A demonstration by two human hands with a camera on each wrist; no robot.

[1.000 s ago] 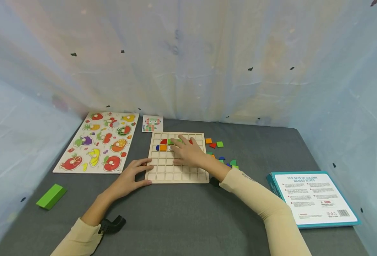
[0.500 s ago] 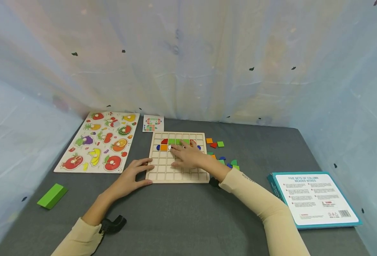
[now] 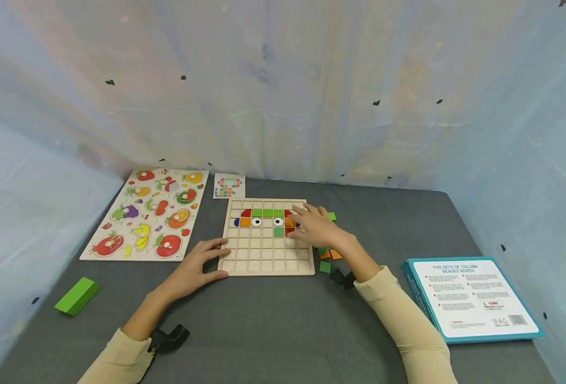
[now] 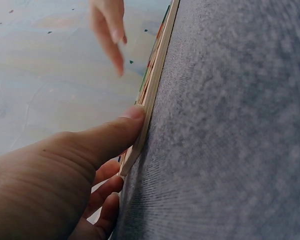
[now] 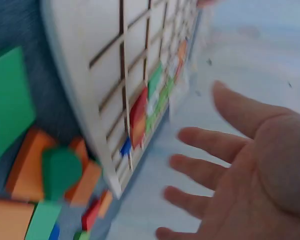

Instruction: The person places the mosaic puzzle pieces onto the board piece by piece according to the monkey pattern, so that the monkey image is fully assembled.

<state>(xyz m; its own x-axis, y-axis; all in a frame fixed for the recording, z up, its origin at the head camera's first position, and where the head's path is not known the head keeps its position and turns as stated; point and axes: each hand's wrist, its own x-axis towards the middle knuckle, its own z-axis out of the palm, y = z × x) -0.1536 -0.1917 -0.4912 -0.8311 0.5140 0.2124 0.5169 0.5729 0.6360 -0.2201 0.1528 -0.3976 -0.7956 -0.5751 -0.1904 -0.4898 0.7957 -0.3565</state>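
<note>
A wooden grid board (image 3: 267, 256) bears flat coloured tiles in its upper rows: a green row (image 3: 268, 213), two white eye tiles (image 3: 256, 222), an orange square (image 3: 245, 222) and a blue half-round (image 3: 237, 222). Lower down sit a green tile (image 3: 279, 232) and a red tile (image 3: 289, 232). Along the board's left side, my left hand (image 3: 200, 265) rests with fingertips on the edge and thumb (image 4: 117, 135) against the near corner. Over the board's upper right hovers my right hand (image 3: 318, 226), fingers spread; the right wrist view shows its palm (image 5: 240, 190) holding nothing.
Loose orange (image 5: 27, 165) and green (image 3: 325, 266) pieces lie right of the board, partly hidden by my right hand. Behind it is a small pattern card (image 3: 229, 186). A fruit puzzle (image 3: 124, 226) and green block (image 3: 77, 295) lie left; a boxed set (image 3: 477, 298) lies right.
My right hand has moved right from the board's middle, uncovering the eye tiles and the green and red tiles beneath. My left hand stays at the board's edge.
</note>
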